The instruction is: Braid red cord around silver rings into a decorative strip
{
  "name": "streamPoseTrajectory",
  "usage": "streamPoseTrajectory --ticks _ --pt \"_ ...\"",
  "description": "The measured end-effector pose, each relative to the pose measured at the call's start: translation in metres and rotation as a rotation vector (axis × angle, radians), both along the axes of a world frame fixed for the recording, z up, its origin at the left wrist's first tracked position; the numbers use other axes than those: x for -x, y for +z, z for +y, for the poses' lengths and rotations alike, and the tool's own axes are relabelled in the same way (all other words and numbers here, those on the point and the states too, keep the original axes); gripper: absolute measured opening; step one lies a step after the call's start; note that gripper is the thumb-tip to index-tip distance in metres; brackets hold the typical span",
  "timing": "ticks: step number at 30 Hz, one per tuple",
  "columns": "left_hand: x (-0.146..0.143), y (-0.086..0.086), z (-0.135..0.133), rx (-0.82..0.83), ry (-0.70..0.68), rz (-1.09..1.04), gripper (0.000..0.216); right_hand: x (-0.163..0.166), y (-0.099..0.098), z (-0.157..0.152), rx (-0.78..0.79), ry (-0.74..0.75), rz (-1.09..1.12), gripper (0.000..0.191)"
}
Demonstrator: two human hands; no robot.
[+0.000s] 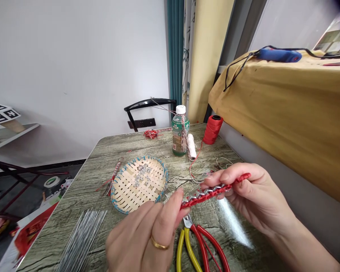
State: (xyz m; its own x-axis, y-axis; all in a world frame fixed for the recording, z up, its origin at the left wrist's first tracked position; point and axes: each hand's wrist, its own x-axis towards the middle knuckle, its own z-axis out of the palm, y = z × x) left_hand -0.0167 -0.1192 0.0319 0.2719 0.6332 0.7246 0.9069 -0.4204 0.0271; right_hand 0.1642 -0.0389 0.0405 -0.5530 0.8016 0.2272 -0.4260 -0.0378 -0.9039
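Observation:
My left hand [147, 234], with a ring on one finger, pinches one end of a red braided cord bracelet [206, 195]. Silver metal pieces, which look like nuts, run along the braid. At the other end, the fingers of my right hand [253, 192] close around it, and a short red tail sticks out past the thumb. The bracelet is stretched between both hands above the table. Beneath it lie pliers with yellow handles [190, 245] and red handles [201, 245]; my hands partly cover them. A shallow woven basket [124, 194] beyond my left hand holds several small silver pieces [143, 173].
A bundle of thin metal rods [83, 238] lies front left. Toward the back stand a green-labelled bottle [180, 132], a white thread spool [191, 146] and a red thread spool [213, 130]. Braided cords [115, 173] lie beside the basket. A yellow-draped surface [280, 98] rises on the right.

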Motion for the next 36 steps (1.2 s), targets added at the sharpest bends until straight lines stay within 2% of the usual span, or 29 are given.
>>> streamPoseTrajectory --ticks 4,8,12,15,18,25,31,36 --pt "0.000 0.000 -0.002 -0.047 0.021 0.051 0.024 -0.002 -0.003 0.000 0.017 0.014 -0.014 0.009" --pt "-0.001 0.001 -0.004 -0.047 0.052 0.065 0.022 -0.001 -0.005 0.002 0.066 0.043 0.014 0.009" --pt "-0.001 0.006 -0.002 -0.044 0.016 0.041 0.017 0.008 -0.011 0.000 0.118 0.095 0.055 0.024" --pt "-0.002 0.006 0.000 -0.001 0.037 -0.012 0.016 0.015 -0.016 -0.005 0.121 0.138 -0.058 0.034" --pt "-0.004 0.002 -0.001 0.027 0.017 -0.050 0.017 0.019 -0.018 -0.011 0.091 0.140 -0.119 0.027" --pt "-0.007 0.001 0.001 0.087 -0.029 -0.149 0.011 0.022 -0.016 -0.012 0.107 0.212 -0.008 0.020" --pt "-0.010 -0.001 0.010 0.122 -0.095 -0.261 0.009 0.027 -0.019 -0.011 0.115 0.072 0.036 0.012" --pt "-0.013 -0.003 0.008 0.269 -0.099 -0.382 0.010 0.027 -0.020 -0.014 0.165 -0.058 -0.002 0.008"
